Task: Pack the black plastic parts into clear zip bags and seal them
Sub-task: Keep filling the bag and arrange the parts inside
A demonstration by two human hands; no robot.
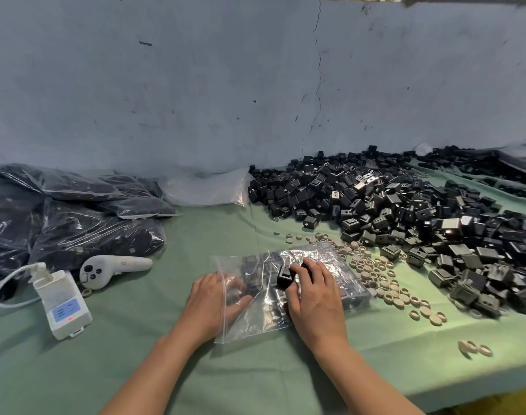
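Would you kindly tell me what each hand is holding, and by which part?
The right hand pinches one black plastic part by its sides; the left hand has fingers inside the mouth of the zip bag.

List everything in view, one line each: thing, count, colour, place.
Loose parts: large heap, black, table right.
Rings: many, cream, scattered between heap and open bag.
Open zip bag: one, clear, partly filled, centre.
Filled bags: several, clear over black, left rear.
Empty bags: small stack, clear, by the wall.
Controller: one, white, left.
Power strip: one, white, cabled, left front.
Table cover: one, green.
Left hand: one, fingers inside the bag's mouth.
Right hand: one, pinching a black part over the bag.
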